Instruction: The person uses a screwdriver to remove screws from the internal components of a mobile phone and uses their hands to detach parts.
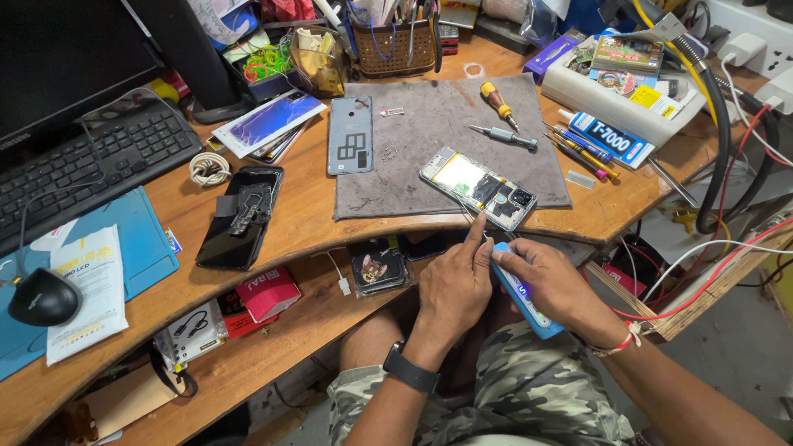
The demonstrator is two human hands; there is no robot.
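While the opened phone is lying on the grey mat at the table's front edge, its innards showing, both hands are working just below it over the lap. The right hand is wrapping its grip around a flat blue packet, and the left hand is pinching at the packet's top end with finger and thumb, so both grips are closed on it.

Judging by the layout, the disassembly is looking well advanced: the grey back cover is lying apart on the mat's left side, tiny screws are sitting loose beside it, and two screwdrivers are resting near the phone. Reassembly is not yet showing.

As for containers, a wicker basket at the back is standing full of tools, and a white tray to the right is carrying small boxes and a blue tube of glue at its front.
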